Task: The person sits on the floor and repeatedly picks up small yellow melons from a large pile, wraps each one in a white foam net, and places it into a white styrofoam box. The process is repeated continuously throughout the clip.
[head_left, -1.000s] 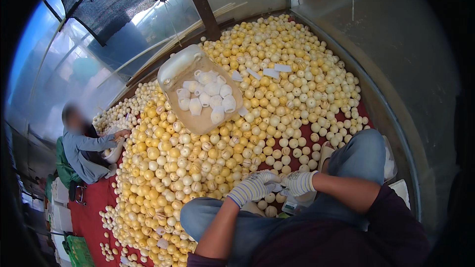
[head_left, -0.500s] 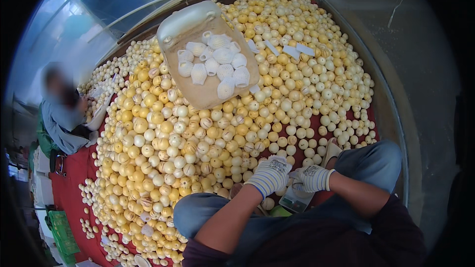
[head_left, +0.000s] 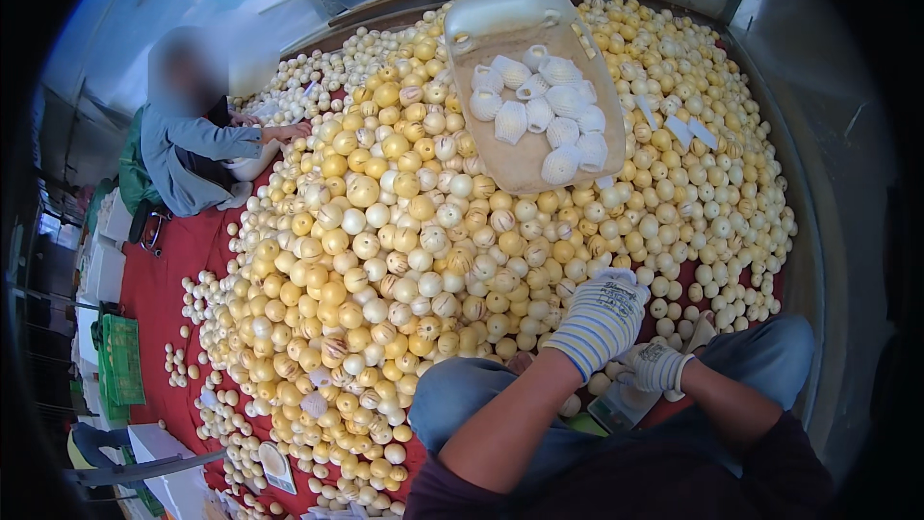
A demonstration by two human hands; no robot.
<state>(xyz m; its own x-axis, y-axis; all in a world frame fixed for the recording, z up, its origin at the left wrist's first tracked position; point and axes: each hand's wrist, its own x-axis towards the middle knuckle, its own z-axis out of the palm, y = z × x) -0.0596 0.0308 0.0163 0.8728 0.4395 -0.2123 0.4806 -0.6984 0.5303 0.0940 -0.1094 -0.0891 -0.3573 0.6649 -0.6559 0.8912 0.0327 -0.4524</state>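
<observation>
My left hand (head_left: 599, 320), in a striped knitted glove, reaches forward over the near edge of a large pile of yellow and cream pepino melons (head_left: 363, 192). Its back faces up and hides the fingers, so its grip cannot be made out. Close to it on the right, my right hand (head_left: 656, 368), gloved alike, has curled fingers by my lap; what they hold, if anything, is hidden. Just under that hand sits a small digital scale (head_left: 621, 408), partly covered. Beyond my hands a pale plastic tub (head_left: 500, 6) rests on the pile, holding several melons in white foam nets (head_left: 560, 165).
White slips (head_left: 689, 131) lie on the melons right of the tub. At far left another person (head_left: 197, 149) sits by the pile, an arm stretched toward it. A green crate (head_left: 120, 361) stands on red cloth (head_left: 178, 265). Another scale (head_left: 276, 467) lies at lower left.
My view has swung left, shifting the scene rightward. My left hand has moved forward, apart from the right hand, which stays by the scale. The other person's arm now extends over the melons.
</observation>
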